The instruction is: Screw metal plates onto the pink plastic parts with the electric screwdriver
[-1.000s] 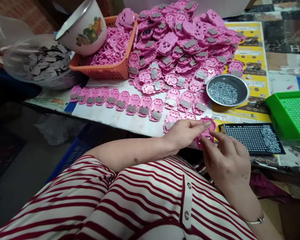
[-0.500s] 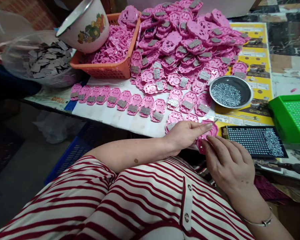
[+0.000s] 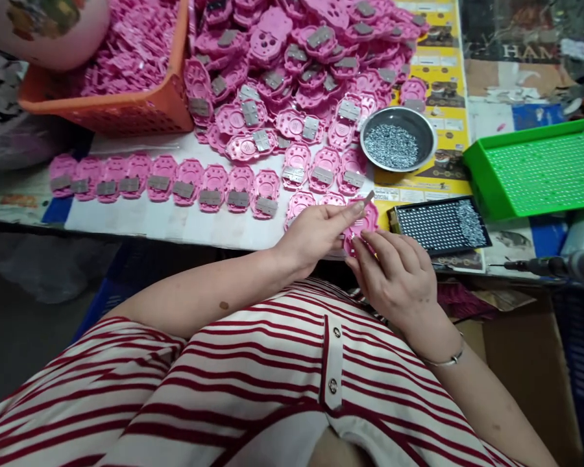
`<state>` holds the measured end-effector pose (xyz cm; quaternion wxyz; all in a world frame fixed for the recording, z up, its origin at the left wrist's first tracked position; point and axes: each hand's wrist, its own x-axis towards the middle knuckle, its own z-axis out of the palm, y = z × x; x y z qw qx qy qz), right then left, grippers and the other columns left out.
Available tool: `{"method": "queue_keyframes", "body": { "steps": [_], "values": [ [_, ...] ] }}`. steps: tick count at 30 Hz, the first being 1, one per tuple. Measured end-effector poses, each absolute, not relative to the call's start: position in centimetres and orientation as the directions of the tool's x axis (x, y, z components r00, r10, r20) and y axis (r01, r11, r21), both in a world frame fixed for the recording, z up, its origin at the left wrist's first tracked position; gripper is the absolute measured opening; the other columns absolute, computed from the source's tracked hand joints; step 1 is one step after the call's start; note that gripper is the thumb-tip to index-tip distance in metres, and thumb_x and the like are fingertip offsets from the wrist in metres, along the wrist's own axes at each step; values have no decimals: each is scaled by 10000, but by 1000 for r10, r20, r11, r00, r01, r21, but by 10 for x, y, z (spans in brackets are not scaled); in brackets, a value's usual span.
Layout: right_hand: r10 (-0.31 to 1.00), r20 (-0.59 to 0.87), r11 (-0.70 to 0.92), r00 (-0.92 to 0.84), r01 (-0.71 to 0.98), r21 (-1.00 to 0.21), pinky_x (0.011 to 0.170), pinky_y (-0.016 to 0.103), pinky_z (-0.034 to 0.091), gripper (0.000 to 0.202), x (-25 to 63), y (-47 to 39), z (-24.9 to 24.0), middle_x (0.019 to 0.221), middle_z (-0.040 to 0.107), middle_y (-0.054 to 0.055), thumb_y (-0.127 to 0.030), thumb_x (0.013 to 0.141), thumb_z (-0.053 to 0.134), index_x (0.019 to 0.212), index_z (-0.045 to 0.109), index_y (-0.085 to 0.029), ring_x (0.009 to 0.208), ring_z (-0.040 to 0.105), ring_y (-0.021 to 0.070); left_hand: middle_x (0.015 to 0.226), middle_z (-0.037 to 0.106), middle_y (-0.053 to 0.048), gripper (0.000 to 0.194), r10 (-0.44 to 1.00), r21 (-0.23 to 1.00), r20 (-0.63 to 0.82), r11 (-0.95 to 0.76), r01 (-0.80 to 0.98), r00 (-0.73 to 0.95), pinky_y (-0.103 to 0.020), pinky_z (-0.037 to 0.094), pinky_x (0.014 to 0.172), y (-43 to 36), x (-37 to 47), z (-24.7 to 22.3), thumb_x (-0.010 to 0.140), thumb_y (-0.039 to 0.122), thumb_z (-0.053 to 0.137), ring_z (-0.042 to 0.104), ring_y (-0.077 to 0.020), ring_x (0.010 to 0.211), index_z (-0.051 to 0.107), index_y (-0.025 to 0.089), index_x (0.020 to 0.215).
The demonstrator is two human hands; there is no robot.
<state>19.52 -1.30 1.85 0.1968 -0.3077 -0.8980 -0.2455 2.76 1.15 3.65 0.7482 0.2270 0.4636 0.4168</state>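
At the table's front edge my left hand (image 3: 316, 237) is closed, a thin grey metal plate (image 3: 370, 196) sticking out beyond its thumb tip. Just below it, a pink plastic housing (image 3: 368, 220) lies between both hands, partly covered by fingers. My right hand (image 3: 394, 272) pinches the housing's lower edge with its fingertips; whether a tiny part is also between them is hidden. Similar pink housings (image 3: 265, 193), each with a grey plate across it, stand in a row to the left. More lie just beyond my left hand.
Behind is a heap of pink housings (image 3: 272, 32). An orange basket (image 3: 170, 107) of small pink parts stands at left. A metal bowl (image 3: 428, 139) of screws, a black perforated tray (image 3: 428, 227), a green tray (image 3: 525, 175) and a screwdriver (image 3: 540, 264) are at right.
The camera view has shifted, so the table's contents appear further left and higher. Both hands stay at the pink housing, with the grey plate now showing more clearly past my left thumb.
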Motion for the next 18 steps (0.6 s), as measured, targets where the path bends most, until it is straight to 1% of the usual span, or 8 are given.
{"method": "queue_keyframes", "body": {
  "steps": [2, 5, 8, 11, 13, 18],
  "values": [
    [473, 512, 685, -717, 665, 299, 920, 340, 493, 404, 196, -16, 15, 1078, 745, 90, -308, 793, 754, 1126, 653, -102, 1024, 616, 212, 607, 520, 41, 259, 845, 747, -493, 533, -398, 207, -187, 478, 579, 10, 29, 37, 951, 282, 608, 510, -60, 529, 642, 134, 742],
    [480, 548, 679, -685, 686, 262, 910, 339, 496, 420, 197, -18, 11, 1065, 739, 99, -295, 785, 760, 1142, 643, -108, 1037, 611, 216, 591, 494, 44, 294, 878, 789, -436, 479, -384, 199, -186, 482, 599, 8, 30, 35, 946, 277, 615, 487, -56, 533, 623, 137, 688],
    [487, 588, 677, -646, 705, 213, 899, 329, 508, 419, 198, -21, 6, 1044, 730, 110, -245, 769, 767, 1143, 637, -110, 1025, 615, 210, 614, 509, 37, 328, 897, 815, -376, 440, -378, 234, -198, 487, 622, 5, 31, 33, 908, 357, 667, 494, -63, 562, 614, 142, 666],
    [513, 616, 662, -598, 732, 161, 895, 321, 517, 382, 198, -24, 4, 1034, 724, 112, -216, 784, 743, 1140, 635, -129, 1024, 618, 201, 654, 534, 32, 403, 912, 846, -320, 396, -357, 255, -209, 486, 660, 3, 32, 32, 810, 483, 749, 518, -72, 613, 605, 145, 645],
    [527, 619, 655, -583, 742, 141, 897, 325, 516, 366, 198, -25, 3, 1030, 720, 118, -218, 796, 728, 1139, 635, -130, 1036, 616, 202, 665, 543, 32, 443, 923, 868, -289, 365, -337, 255, -211, 481, 671, 2, 32, 32, 764, 540, 767, 524, -74, 630, 608, 147, 637],
    [543, 619, 648, -568, 752, 122, 903, 332, 508, 361, 199, -27, 3, 1055, 713, 119, -178, 787, 723, 1135, 640, -132, 1050, 603, 201, 691, 575, 22, 465, 928, 882, -268, 345, -322, 260, -224, 490, 711, 0, 32, 32, 732, 592, 767, 546, -91, 688, 649, 147, 670]
  ]
}}
